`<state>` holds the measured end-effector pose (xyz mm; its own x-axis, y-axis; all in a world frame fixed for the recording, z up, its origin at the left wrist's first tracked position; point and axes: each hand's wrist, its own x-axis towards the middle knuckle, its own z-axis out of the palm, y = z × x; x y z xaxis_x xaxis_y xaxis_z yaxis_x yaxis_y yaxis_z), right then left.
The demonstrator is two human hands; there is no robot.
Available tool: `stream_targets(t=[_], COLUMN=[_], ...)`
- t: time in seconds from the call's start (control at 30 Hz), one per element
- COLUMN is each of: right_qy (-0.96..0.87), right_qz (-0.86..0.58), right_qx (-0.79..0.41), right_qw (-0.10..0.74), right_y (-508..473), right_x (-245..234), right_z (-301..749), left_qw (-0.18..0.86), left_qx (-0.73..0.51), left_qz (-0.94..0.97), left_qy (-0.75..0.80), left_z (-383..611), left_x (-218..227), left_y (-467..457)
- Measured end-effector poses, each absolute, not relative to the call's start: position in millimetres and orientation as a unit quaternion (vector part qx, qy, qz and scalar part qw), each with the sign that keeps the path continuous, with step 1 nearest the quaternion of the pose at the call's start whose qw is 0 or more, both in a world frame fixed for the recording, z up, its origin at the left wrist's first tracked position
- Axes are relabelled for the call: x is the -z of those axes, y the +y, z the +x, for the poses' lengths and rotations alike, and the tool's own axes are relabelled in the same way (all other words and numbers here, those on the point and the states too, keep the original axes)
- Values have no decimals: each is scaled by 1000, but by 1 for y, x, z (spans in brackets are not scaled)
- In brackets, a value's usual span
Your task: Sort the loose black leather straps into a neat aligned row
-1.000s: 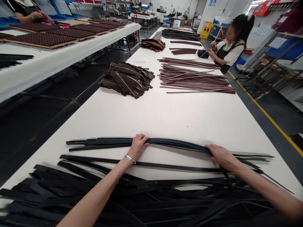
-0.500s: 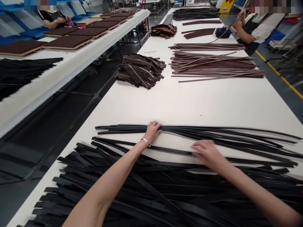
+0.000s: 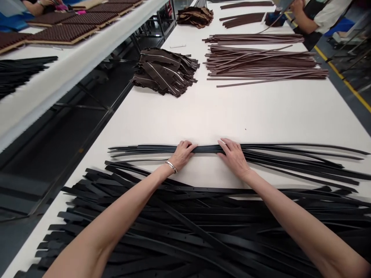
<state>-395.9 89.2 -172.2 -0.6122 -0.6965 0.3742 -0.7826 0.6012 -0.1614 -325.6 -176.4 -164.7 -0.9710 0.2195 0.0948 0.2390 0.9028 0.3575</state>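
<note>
A bundle of long black strips lies crosswise on the white table, narrow in the middle and fanned out at its right end. My left hand, with a silver bracelet at the wrist, closes round the bundle left of its middle. A short way to the right, my right hand grips the same bundle, thumb on the near side and fingers over the far side. Nearer to me, under my forearms, spreads a large pile of loose black strips; a few show small holes.
Beyond my hands on the white table lie dark brown pieces, brown strips and another brown heap. A co-worker's arm is at the far right. A second table with brown studded panels stands at left.
My right hand has moved up and left from a loose strip onto the bundle, and that strip now lies with the bundle. My left hand stays on the bundle. The view has tilted down slightly.
</note>
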Motion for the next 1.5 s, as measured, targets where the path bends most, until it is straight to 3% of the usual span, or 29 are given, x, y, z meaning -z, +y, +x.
stream_targets(t=[0.13,0.27,0.4,0.47,0.6,0.77,0.83,0.97,1.1,1.17,1.27,1.37,1.43,1.5], right_qy=[-881,-883,-884,-886,-890,-900,-905,-892,-873,-868,-878,-899,-907,-909], right_qz=[426,410,397,390,374,347,349,416,467,480,461,414,393,384], right_qx=[-194,-220,-240,-245,-259,-264,-243,-166,-121,-106,-102,-108,-117,-133], right_qw=[70,60,54,51,30,9,24,63,73,74,83,96,98,90], right_y=[93,96,95,95,95,89,88,93,105,107,105,100,97,95], right_x=[177,181,183,183,180,170,168,171,174,175,175,175,173,171], right_z=[-406,-409,-408,-408,-409,-403,-397,-387,-393,-397,-395,-386,-382,-381], left_qw=[-2,2,-197,-246,-206,71,121,93,7,-26,36,62,-41,-133], left_qx=[200,155,239,277,371,300,280,277,165,93,11,80,213,253], left_qz=[-65,-33,-70,-40,8,80,65,34,5,65,252,210,39,-42], left_qy=[-978,-987,-948,-928,-905,-948,-950,-956,-986,-993,-967,-972,-975,-957], left_z=[-336,-304,-245,-227,-233,-283,-302,-324,-317,-301,-269,-232,-212,-201], left_x=[154,122,102,104,118,141,151,160,153,143,123,107,104,105], left_y=[-178,-162,-147,-146,-149,-150,-149,-159,-215,-254,-285,-247,-196,-149])
